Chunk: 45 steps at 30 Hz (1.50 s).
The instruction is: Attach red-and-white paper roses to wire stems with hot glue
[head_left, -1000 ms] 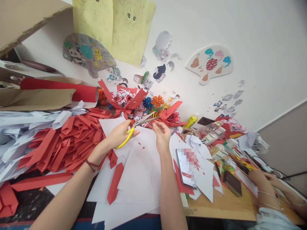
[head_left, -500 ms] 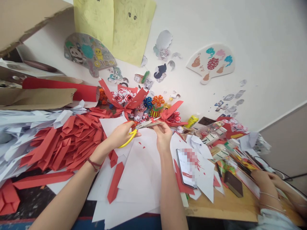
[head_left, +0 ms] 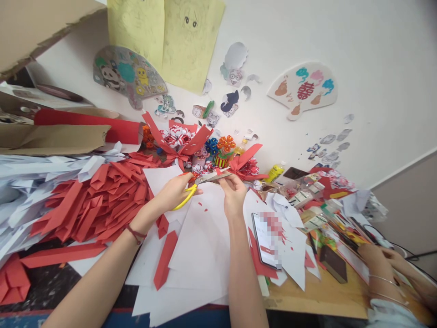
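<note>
A red double-happiness character, 囍, is the one piece of writing that reads clearly; it sits at the middle of the white fan (head_left: 293,93) on the wall, upper right of the frame, among blue and pink swirls and brown gourd shapes. The yellow-labelled bottle (head_left: 275,172), right of centre, carries lettering too small to make out, as do the small boxes (head_left: 300,199) beyond it. The smartphone (head_left: 263,241), lower right of centre, has a screen largely blurred into blocks.

At the centre of the frame, the left hand (head_left: 175,191) is closed around the yellow handles of the scissors (head_left: 205,179), whose metal blades point right toward the right hand (head_left: 235,193). The right hand's thumb and fingers are pinched together on a small red paper piece (head_left: 219,171), which shows at the blades, just beyond the fingertips; whether the blades are cutting it, I cannot tell. Both hands are above white paper sheets (head_left: 203,241), where tiny red snippets lie. A pile of folded red paper strips (head_left: 112,196) fills the left of the frame, and a red-wrapped bouquet (head_left: 179,139) stands behind the left hand. At the lower right edge are a co-worker's hands (head_left: 372,253).
</note>
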Each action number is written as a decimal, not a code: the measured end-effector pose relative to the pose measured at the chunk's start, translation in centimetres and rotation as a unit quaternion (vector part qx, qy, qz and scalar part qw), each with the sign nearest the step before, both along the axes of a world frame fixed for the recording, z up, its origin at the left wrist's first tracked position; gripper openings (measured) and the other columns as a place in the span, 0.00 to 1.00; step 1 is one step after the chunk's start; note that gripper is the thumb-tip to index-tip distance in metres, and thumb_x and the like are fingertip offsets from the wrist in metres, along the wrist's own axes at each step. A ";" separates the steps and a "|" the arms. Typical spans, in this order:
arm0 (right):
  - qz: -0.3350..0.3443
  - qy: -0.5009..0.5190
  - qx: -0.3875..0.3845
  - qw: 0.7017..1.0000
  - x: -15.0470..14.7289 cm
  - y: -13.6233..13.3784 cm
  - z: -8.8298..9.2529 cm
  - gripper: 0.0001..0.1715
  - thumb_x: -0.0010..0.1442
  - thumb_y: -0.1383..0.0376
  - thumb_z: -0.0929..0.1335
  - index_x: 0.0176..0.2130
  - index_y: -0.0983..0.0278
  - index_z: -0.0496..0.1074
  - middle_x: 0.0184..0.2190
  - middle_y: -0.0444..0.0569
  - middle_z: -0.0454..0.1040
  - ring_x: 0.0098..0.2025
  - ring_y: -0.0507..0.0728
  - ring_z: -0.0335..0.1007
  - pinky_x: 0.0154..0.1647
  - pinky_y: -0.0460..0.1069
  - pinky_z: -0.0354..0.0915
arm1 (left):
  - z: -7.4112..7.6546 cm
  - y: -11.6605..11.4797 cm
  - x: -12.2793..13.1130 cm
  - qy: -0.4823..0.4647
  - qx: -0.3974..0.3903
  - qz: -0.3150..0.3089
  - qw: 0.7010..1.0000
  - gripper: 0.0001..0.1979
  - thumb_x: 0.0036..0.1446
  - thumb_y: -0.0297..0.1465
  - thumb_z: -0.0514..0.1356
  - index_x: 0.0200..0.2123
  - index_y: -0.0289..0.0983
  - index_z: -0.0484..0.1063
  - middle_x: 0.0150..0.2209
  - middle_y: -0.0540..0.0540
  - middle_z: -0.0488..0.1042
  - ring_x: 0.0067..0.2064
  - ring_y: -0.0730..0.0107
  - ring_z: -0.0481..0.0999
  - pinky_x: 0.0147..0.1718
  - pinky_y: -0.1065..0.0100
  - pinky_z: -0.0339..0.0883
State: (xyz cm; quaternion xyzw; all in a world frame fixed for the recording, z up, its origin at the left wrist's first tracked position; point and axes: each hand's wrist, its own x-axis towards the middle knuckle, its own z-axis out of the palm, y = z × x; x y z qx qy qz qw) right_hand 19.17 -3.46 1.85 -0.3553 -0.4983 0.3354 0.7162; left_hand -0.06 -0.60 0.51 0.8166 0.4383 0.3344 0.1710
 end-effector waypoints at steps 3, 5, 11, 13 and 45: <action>-0.007 -0.004 -0.001 1.000 -0.1 0.0 0.1 0.15 0.51 0.59 0.76 0.37 0.64 0.76 0.37 0.49 0.80 0.41 0.57 0.76 0.48 0.53 0.71 | -0.1 0.1 0.0 0.002 0.003 -0.002 1.000 0.16 0.60 0.47 0.57 0.35 0.40 0.63 0.30 0.49 0.70 0.29 0.65 0.67 0.29 0.68 0.55; -0.005 0.000 0.001 1.000 -0.1 0.0 0.1 0.14 0.50 0.59 0.76 0.36 0.64 0.76 0.37 0.49 0.80 0.41 0.57 0.76 0.48 0.53 0.71 | -0.1 0.1 0.0 0.002 0.001 -0.002 1.000 0.16 0.60 0.47 0.57 0.35 0.40 0.63 0.30 0.49 0.70 0.29 0.65 0.68 0.29 0.68 0.55; -0.007 0.004 0.001 1.000 -0.2 0.0 0.2 0.14 0.50 0.60 0.76 0.35 0.64 0.76 0.36 0.48 0.80 0.40 0.57 0.76 0.47 0.52 0.71 | 0.0 -0.1 0.0 -0.005 -0.003 -0.005 1.000 0.17 0.59 0.47 0.58 0.33 0.41 0.60 0.29 0.50 0.68 0.28 0.66 0.66 0.29 0.68 0.54; -0.015 0.005 -0.001 1.000 -0.2 0.0 0.2 0.15 0.49 0.59 0.77 0.35 0.64 0.76 0.36 0.48 0.80 0.40 0.57 0.76 0.47 0.52 0.71 | 0.0 -0.1 0.0 -0.005 -0.005 -0.005 1.000 0.17 0.59 0.47 0.58 0.33 0.41 0.60 0.29 0.50 0.68 0.28 0.66 0.66 0.29 0.68 0.54; -0.047 0.166 0.031 0.985 -2.0 0.6 -0.7 0.15 0.48 0.61 0.78 0.34 0.66 0.78 0.39 0.51 0.79 0.42 0.57 0.75 0.51 0.56 0.71 | 0.1 -2.0 3.0 -0.075 -0.061 -0.017 0.995 0.20 0.61 0.52 0.49 0.31 0.41 0.56 0.30 0.46 0.71 0.30 0.63 0.69 0.31 0.66 0.56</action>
